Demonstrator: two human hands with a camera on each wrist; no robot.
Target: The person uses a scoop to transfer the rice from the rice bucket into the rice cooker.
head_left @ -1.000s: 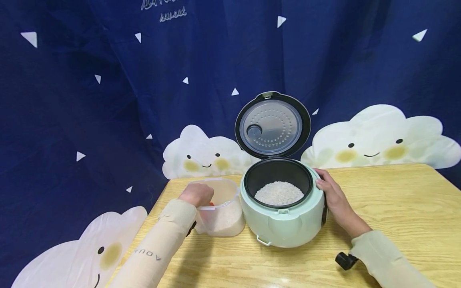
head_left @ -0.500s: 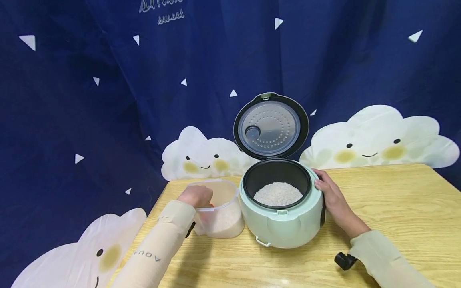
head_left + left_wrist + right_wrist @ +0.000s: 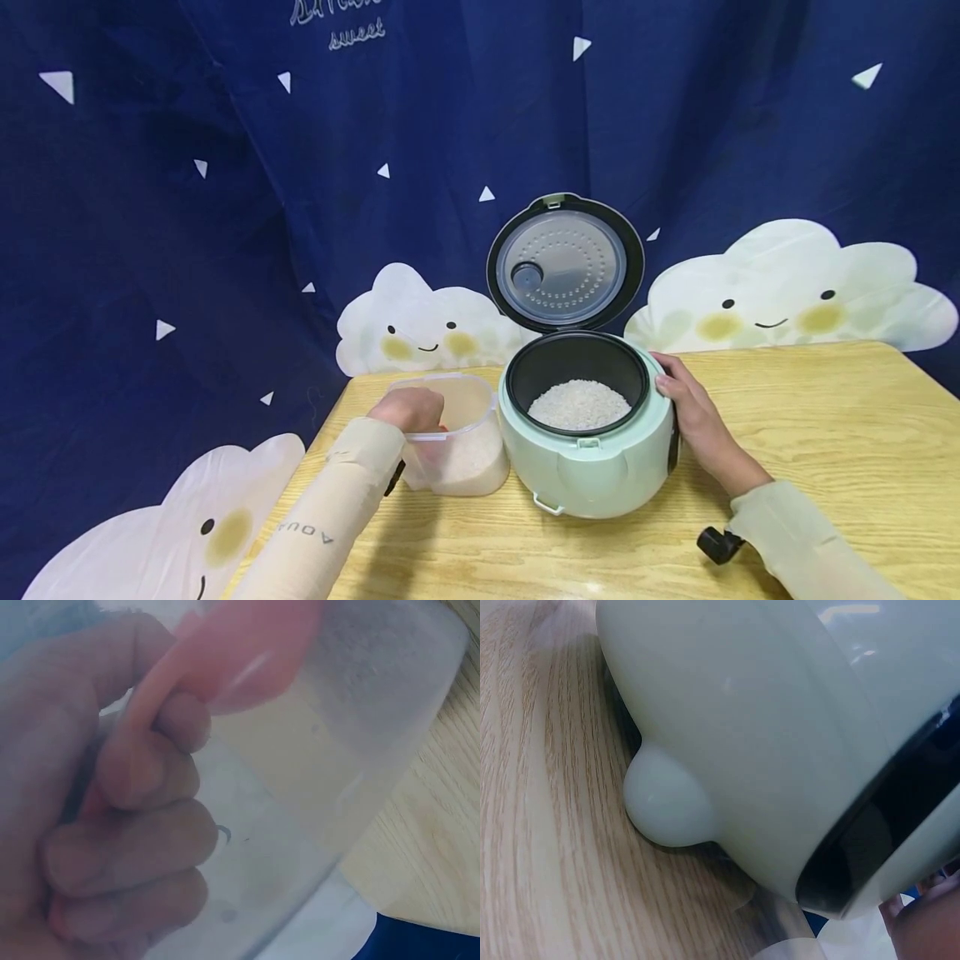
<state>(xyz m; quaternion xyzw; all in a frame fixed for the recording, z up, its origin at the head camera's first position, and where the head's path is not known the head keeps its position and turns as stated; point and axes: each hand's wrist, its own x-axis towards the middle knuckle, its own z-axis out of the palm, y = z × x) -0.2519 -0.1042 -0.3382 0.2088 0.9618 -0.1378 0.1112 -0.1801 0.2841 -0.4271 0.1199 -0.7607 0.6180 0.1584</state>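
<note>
My left hand (image 3: pixel 411 407) reaches down into a clear plastic container (image 3: pixel 474 467) partly filled with white rice. Seen through the wall in the left wrist view, its fingers wrap the handle of a pinkish-red scoop (image 3: pixel 255 656). Just right of the container stands a mint-green rice cooker (image 3: pixel 592 479) with its lid (image 3: pixel 566 265) raised. A mound of rice (image 3: pixel 581 404) lies in its dark inner pot (image 3: pixel 555 367). My right hand (image 3: pixel 697 417) holds the cooker's right side, with the thumb at the upper edge; most of its other fingers are hidden.
The wooden table (image 3: pixel 840 433) stretches to the right of the cooker. Behind it hangs a dark blue curtain (image 3: pixel 420 108) with white triangles and smiling clouds. A small black device (image 3: pixel 718 545) sits by the right sleeve.
The view has shifted slightly. Only a small movement of the left hand shows within the container; the cooker and right hand keep their places.
</note>
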